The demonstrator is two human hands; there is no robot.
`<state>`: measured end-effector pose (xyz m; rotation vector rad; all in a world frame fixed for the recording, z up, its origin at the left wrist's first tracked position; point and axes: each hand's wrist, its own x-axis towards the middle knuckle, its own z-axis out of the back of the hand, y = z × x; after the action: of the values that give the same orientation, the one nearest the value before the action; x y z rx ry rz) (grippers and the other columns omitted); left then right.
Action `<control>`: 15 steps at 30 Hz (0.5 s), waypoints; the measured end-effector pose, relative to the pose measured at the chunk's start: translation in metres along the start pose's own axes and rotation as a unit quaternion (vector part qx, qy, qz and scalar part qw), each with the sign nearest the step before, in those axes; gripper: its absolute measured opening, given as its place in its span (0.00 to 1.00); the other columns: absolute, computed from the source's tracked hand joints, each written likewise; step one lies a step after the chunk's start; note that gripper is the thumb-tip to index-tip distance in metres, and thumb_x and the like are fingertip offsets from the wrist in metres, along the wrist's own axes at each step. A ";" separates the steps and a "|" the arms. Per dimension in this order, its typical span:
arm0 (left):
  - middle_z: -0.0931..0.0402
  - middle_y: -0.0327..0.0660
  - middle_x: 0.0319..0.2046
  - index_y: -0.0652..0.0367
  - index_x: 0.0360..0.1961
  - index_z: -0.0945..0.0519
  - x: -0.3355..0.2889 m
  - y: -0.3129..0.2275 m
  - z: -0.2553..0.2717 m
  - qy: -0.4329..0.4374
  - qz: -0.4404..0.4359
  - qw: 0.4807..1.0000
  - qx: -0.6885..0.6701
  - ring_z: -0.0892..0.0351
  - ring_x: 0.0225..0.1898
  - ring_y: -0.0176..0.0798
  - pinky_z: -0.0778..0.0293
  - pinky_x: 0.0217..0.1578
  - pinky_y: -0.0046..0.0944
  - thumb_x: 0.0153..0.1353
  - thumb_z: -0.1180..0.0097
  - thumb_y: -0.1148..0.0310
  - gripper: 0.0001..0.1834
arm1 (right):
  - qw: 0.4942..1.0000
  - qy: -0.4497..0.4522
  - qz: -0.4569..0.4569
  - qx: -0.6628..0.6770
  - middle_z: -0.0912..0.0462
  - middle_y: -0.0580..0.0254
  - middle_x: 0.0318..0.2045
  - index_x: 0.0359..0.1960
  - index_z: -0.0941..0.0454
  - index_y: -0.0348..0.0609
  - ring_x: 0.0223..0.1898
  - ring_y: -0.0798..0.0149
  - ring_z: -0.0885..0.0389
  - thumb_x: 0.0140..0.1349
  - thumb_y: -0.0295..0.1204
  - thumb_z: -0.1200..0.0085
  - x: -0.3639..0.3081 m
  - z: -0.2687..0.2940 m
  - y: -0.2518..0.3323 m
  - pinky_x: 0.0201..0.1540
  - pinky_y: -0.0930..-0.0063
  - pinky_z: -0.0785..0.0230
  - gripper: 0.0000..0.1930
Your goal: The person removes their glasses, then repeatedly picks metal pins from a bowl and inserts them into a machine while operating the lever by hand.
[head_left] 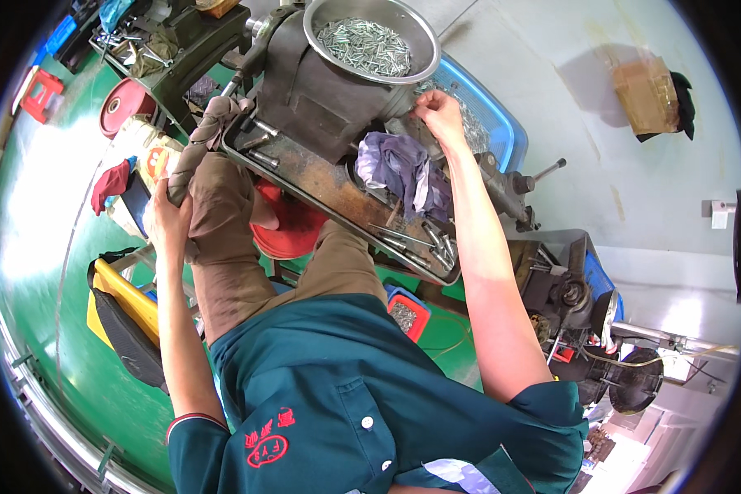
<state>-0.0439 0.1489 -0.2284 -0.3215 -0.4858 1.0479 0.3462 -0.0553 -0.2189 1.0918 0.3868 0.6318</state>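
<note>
My left hand (170, 224) is closed round the lower end of a lever (199, 152) wrapped in brownish cloth, beside my left knee. This lever runs up to the left side of a dark machine (309, 103). My right hand (441, 117) is at the machine's right side, fingers pinched together; whatever is between them is too small to make out. A steel bowl (426, 51) full of small metal pins or screws (366, 48) sits on top of the machine. Behind my right hand stands a blue basket (510, 132) with more small metal pieces.
A crumpled purple-grey rag (399, 169) lies on the machine's metal tray (321, 177), with several loose metal tools (420, 243) near its front edge. Below are a red stool (292, 226) and a red bin (416, 317). A yellow-and-black chair (128, 309) stands at left.
</note>
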 end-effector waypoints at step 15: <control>0.27 0.56 0.23 0.63 0.35 0.28 0.001 0.003 -0.001 0.026 -0.026 0.999 -0.013 0.27 0.28 0.56 0.31 0.29 0.46 0.42 0.47 0.67 0.17 | 0.992 -0.047 -0.028 -0.110 0.22 0.64 0.22 0.27 0.23 0.44 0.28 0.67 0.23 0.37 0.29 0.49 -0.008 0.001 0.007 0.35 0.76 0.34 0.11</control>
<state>-0.0448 0.1510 -0.2306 -0.3569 -0.4585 0.9814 0.3386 -0.0587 -0.2125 0.8938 0.2593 0.5577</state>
